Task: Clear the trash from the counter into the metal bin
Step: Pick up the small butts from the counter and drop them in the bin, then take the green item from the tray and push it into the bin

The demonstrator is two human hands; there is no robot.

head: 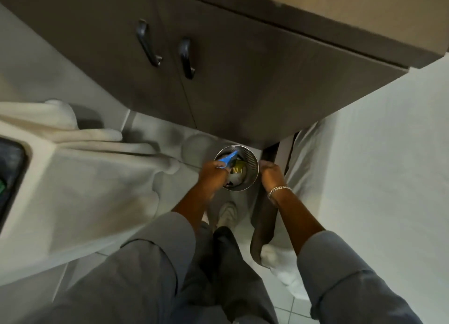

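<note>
A round perforated metal bin (pixel 251 164) stands on the floor below the cabinet corner. Inside it lie a yellow-green wrapper (pixel 239 169) and other dim scraps. My left hand (pixel 213 171) is over the bin's left rim, fingers closed on a blue wrapper (pixel 227 159) that pokes into the opening. My right hand (pixel 271 171), with a chain bracelet at the wrist, rests against the bin's right outer side, fingers curled toward the rim; whether it grips the bin is unclear.
A grey-brown cabinet (pixel 243 80) with two dark handles (pixel 148 44) hangs over the bin. White sheets (pixel 92 178) drape a bed at left. More white cloth (pixel 364 153) hangs at right. My shoe (pixel 228 213) stands on the tiled floor just behind the bin.
</note>
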